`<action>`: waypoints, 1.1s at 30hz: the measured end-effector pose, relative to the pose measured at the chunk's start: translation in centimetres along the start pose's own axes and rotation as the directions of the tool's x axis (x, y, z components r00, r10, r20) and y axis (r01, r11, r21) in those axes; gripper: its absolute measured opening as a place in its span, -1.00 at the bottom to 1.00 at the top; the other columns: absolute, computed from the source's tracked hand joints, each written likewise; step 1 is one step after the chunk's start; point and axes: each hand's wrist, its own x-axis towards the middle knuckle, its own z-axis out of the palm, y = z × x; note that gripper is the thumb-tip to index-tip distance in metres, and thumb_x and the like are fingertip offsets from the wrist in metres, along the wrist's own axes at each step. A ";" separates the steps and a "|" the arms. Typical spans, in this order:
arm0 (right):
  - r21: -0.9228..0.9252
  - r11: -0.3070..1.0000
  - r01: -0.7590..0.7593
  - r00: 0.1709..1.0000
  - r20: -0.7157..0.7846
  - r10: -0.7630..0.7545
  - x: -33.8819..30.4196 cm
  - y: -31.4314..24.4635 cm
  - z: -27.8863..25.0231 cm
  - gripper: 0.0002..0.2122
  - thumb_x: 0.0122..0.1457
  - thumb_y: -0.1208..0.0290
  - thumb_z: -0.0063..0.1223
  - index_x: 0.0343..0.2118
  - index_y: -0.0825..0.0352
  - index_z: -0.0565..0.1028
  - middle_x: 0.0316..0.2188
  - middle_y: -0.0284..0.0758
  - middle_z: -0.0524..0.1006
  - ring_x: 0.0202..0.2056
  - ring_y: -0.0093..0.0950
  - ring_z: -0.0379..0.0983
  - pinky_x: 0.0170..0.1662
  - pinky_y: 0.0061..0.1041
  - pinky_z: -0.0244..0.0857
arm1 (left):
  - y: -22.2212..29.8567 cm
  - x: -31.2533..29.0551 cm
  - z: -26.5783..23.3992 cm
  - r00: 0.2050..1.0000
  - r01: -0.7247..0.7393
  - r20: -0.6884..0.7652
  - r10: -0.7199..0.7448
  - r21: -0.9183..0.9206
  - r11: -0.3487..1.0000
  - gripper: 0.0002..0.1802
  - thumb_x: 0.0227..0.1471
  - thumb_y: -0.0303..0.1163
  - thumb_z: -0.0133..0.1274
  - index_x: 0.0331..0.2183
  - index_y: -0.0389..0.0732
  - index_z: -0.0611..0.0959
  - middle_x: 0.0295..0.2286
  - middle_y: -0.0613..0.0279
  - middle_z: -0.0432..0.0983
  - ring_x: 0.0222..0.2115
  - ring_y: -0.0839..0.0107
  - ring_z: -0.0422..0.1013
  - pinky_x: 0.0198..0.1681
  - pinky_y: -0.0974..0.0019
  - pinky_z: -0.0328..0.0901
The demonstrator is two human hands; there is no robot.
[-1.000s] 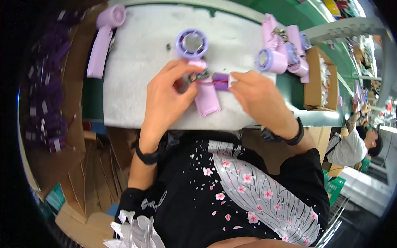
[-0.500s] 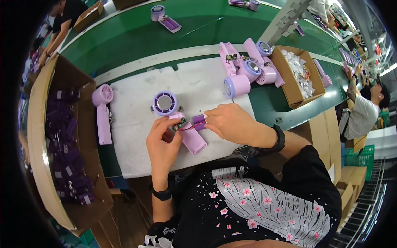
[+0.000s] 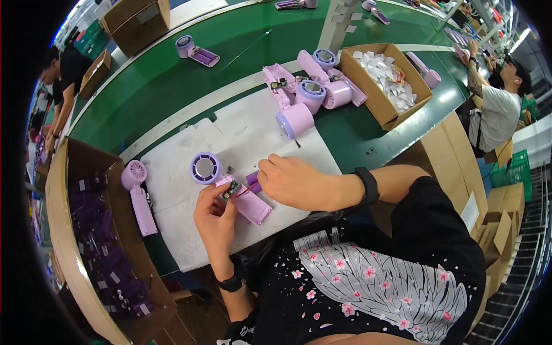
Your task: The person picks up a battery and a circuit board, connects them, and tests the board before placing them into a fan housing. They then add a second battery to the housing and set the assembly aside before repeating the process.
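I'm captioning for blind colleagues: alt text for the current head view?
Left hand holds a green circuit board at an opened pink handheld fan; right hand holds a purple part. Beyond: pink fan parts, a box of white pieces.

Mat [image 3: 178, 236]: bright, evenly lit, faint soft shadows
Left hand [image 3: 215, 215], right hand [image 3: 290, 183]: clear, little motion blur
Green table [image 3: 411, 125]: pale glare toward the right
Left carton [image 3: 64, 221]: dim inside, 1 glint outside
Lamp [image 3: 521, 38]: white strip, upper right
Far-left worker [image 3: 70, 86]: soft detail
Rack [image 3: 524, 253]: bowed by lens, corners around black
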 end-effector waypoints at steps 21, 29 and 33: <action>0.092 0.488 -0.868 0.459 -0.227 0.859 -12.2 16.2 -15.1 -0.81 0.11 0.37 0.09 -0.32 0.40 0.54 -0.50 -0.25 0.56 -0.45 -0.41 0.50 -0.32 -0.51 0.35 | 1.7 0.0 1.7 1.000 0.001 -0.008 -0.001 0.017 1.000 -0.69 -0.20 -0.62 0.11 -0.28 -0.24 0.67 -0.26 0.21 0.53 -0.57 0.55 0.31 -0.47 0.50 0.26; 0.453 0.891 0.019 0.994 -0.101 0.031 -1.0 2.5 -2.8 -0.62 -0.01 0.50 0.24 -0.08 0.36 0.48 -0.29 -0.23 0.54 -0.27 -0.32 0.50 -0.14 -0.44 0.37 | 1.0 0.2 2.1 0.999 -0.002 -0.041 0.000 -0.043 0.999 -0.66 -0.20 -0.60 0.13 -0.26 -0.21 0.69 -0.23 0.22 0.56 -0.56 0.54 0.34 -0.44 0.49 0.29; 0.441 0.893 0.093 0.996 -0.026 -0.091 0.5 3.7 -0.8 -0.49 0.00 0.52 0.21 0.08 0.33 0.38 -0.26 -0.21 0.54 -0.24 -0.26 0.50 -0.09 -0.35 0.36 | 1.4 0.2 1.8 1.000 -0.008 -0.018 0.008 -0.012 1.000 -0.66 -0.20 -0.57 0.13 -0.25 -0.18 0.71 -0.24 0.20 0.57 -0.55 0.52 0.37 -0.44 0.47 0.31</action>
